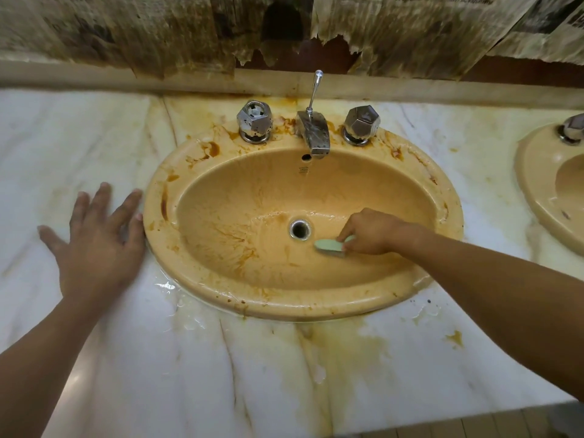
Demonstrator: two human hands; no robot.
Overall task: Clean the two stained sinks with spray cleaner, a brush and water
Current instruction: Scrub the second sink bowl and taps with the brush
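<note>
Right grip (369, 232) is curling round a pale green brush (328, 245), its fingers pinching the back end and pressing it onto the floor of the near sink (221, 298), just to the right of the drain (299, 229). That peach-coloured oval sink is sitting in the middle of the table (158, 374). Its bowl is looking wet, with brown streaks running across the left half of the bottom and darker rusty blotches lying along the left and back rim. Left grip (98, 245) is lying flat on the table just beside the sink's left edge, fingers straight and spread, holding nothing, the nearest fingertip close against the rim. At the back of the sink a spotted chrome spout (314, 134) is leaning over the bowl between a faceted left knob (254, 121) and a matching right knob (361, 124), with a thin pull rod (315, 90) standing up behind it. Water is glinting on the table at the sink's front left, and yellow-brown staining is spreading over the white marble in front. A second sink (537, 197) of the same colour is showing partly at the right edge. Stained, torn newspaper (126, 36) is hanging on the wall behind.
</note>
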